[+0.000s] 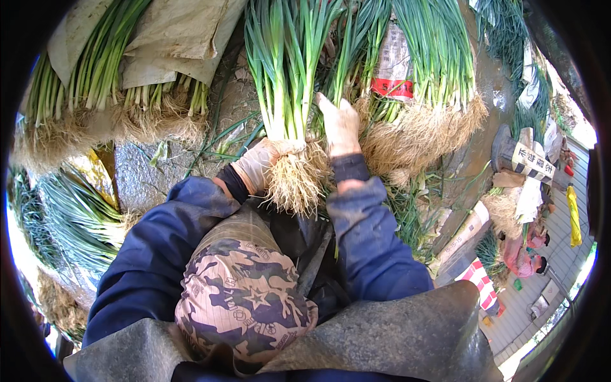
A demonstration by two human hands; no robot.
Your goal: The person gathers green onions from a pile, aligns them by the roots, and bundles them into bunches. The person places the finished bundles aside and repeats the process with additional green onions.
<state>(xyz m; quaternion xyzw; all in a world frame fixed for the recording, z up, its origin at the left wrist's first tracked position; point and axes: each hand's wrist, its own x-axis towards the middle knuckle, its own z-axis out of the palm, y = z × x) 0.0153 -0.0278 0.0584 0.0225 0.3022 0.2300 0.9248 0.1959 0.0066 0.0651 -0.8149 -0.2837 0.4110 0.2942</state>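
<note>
In front of me stands a bundle of green allium plants [286, 107], possibly green garlic or leeks, with its leaves pointing away and its pale roots toward my body. A light band [289, 145] circles the stems just above the roots. My left hand [260, 162], muddy and dark-cuffed, grips the bundle's left side at this band. On the right side, my right hand [341, 125] reaches up to some loose stalks [340, 83], fingers touching their lower stems. Whether these fingers close on a stalk is hard to see.
Heaped rooted alliums [434, 86] lie to the right beside a printed sack [394, 62]. More lie at upper left under a grey sheet [174, 36]. Leaf scraps [415, 210] litter the ground. People [525, 265] are at far right. A camouflage-patterned cap [248, 296] shows below.
</note>
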